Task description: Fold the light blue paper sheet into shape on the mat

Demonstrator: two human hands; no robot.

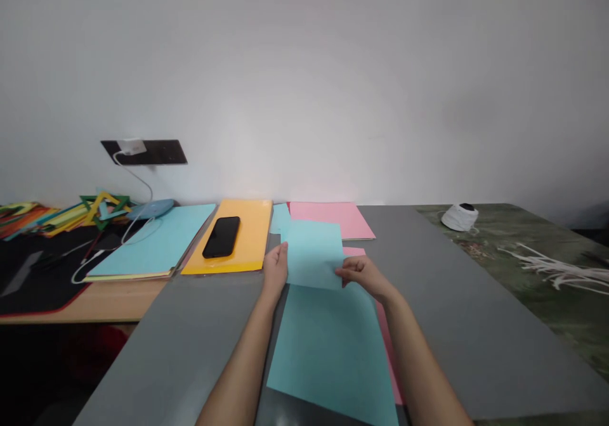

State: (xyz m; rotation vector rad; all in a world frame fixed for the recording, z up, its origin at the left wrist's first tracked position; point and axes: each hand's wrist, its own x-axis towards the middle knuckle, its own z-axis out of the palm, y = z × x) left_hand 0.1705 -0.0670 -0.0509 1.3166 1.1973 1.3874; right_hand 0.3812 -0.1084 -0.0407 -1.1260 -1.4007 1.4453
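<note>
A small light blue sheet (314,255) is held up between both hands, above the grey table. My left hand (276,267) pinches its left edge, and my right hand (356,271) grips its lower right edge between thumb and fingers. Below it lies a larger blue sheet (333,350), partly over a pink sheet (389,350) whose right side shows. Behind the held sheet are another pink sheet (333,217) and a small blue piece (279,218) near the wall.
A black phone (221,237) rests on a yellow pack (257,229). Blue sheets (157,239) and coloured strips (61,218) lie at the left, below a wall socket (162,152). White thread (459,217) and loose white cords (561,267) are at the right.
</note>
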